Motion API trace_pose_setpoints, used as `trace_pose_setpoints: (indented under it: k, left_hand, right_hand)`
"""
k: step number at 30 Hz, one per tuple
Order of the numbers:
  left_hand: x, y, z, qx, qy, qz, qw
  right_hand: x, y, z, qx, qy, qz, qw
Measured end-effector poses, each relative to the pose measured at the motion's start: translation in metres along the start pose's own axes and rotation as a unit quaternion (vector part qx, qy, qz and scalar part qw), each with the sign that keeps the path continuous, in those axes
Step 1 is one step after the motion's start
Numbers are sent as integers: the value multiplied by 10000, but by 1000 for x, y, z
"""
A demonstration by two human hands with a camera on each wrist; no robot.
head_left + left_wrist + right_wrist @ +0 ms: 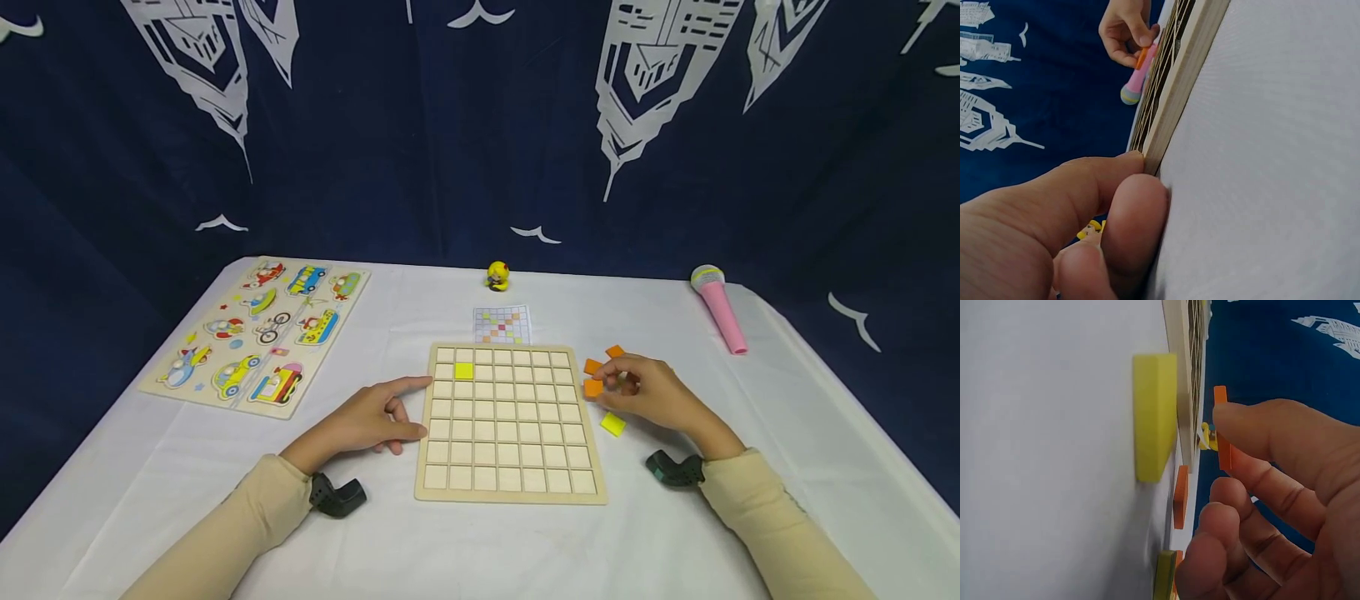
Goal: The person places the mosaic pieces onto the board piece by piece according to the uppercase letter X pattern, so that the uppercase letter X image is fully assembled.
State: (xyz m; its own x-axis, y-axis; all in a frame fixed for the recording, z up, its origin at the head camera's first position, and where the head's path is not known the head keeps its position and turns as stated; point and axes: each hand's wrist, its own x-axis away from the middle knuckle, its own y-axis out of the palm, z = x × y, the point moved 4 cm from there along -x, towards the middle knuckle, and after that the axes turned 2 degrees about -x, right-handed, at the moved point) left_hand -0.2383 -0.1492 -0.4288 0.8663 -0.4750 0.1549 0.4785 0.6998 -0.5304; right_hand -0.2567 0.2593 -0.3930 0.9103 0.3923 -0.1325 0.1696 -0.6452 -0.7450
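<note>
Hands: right (651, 392) pinching orange tile (593, 387)

A table (465, 542) with a white cloth (825, 433) fills the front; behind it hangs a dark blue curtain (420, 125) with white towers (645, 67) and little white birds (536, 233); the light is soft and even.

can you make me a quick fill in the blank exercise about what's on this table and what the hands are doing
1. The one tile already set in the grid board is coloured ____.
2. The right hand pinches a tile coloured ____.
3. The left hand rests against the board's ____ edge.
4. The pink toy microphone lies on the table's ____ side.

Missing words: yellow; orange; left; right
</note>
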Motion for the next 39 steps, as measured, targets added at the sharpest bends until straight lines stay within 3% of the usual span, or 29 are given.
trace_pose_setpoints:
  k: [8, 23, 30, 39]
  left_hand:
    - [1, 0, -3, 40, -69, 11, 10000]
    - [-1, 2, -3, 29, -121, 2, 9999]
    - [-1, 0, -2, 34, -35, 23, 10000]
    - [-1, 0, -2, -57, -186, 62, 9998]
  right_hand:
    - [-12, 8, -8, -155, -184, -99, 9997]
    - [-42, 21, -17, -199, -75, -512, 9985]
    - [-54, 24, -25, -3, -98, -680, 9976]
    - [-69, 29, -36, 279, -246, -933, 9949]
